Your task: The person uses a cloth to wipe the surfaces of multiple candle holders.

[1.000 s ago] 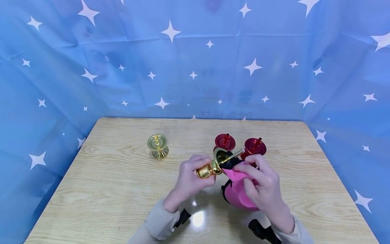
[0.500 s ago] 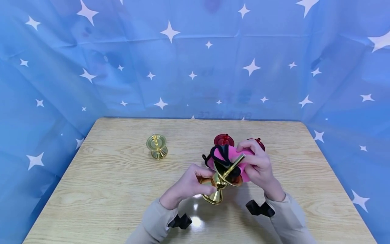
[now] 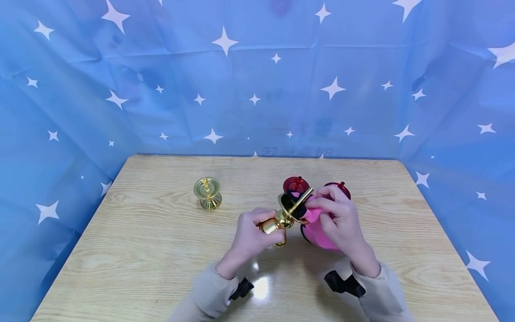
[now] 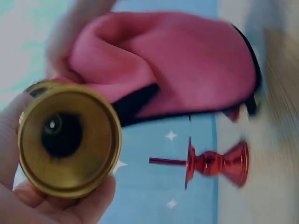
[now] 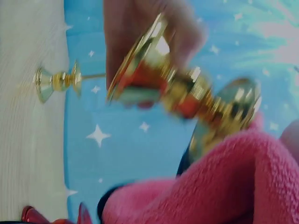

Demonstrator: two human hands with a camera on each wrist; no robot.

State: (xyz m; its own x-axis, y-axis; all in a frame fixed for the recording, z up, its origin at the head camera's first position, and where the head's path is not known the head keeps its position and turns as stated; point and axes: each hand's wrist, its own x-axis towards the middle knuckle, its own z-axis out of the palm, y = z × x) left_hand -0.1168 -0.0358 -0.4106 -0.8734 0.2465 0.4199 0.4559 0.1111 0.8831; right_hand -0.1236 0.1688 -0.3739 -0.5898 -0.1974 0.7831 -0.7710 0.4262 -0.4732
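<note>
My left hand (image 3: 253, 235) grips a gold candlestick (image 3: 284, 219) round its lower part and holds it tilted above the table. Its dish and long spike lean up to the right, and the hollow underside of its base (image 4: 96, 158) faces the left wrist camera. Pinched in my right hand (image 3: 344, 221) is a pink cloth (image 3: 319, 235) with black edging, a fold of it pressed against the dish. The rest of the cloth (image 4: 187, 65) hangs down below the right fingers. In the right wrist view the candlestick (image 5: 187, 93) is blurred, with fuzzy cloth (image 5: 219, 172) overlapping its dish end.
Another gold candlestick (image 3: 207, 190) stands upright at the back left of the wooden table (image 3: 141, 250). Close behind my hands stand two red candlesticks, one left (image 3: 296, 184) and one right (image 3: 341, 188), partly hidden. A blue star-patterned curtain (image 3: 257, 89) surrounds the table's back and sides.
The candlestick turned more upright half a second ago, cloth over the far side of its dish. Now it tilts right again, and the cloth hangs lower below the right hand.
</note>
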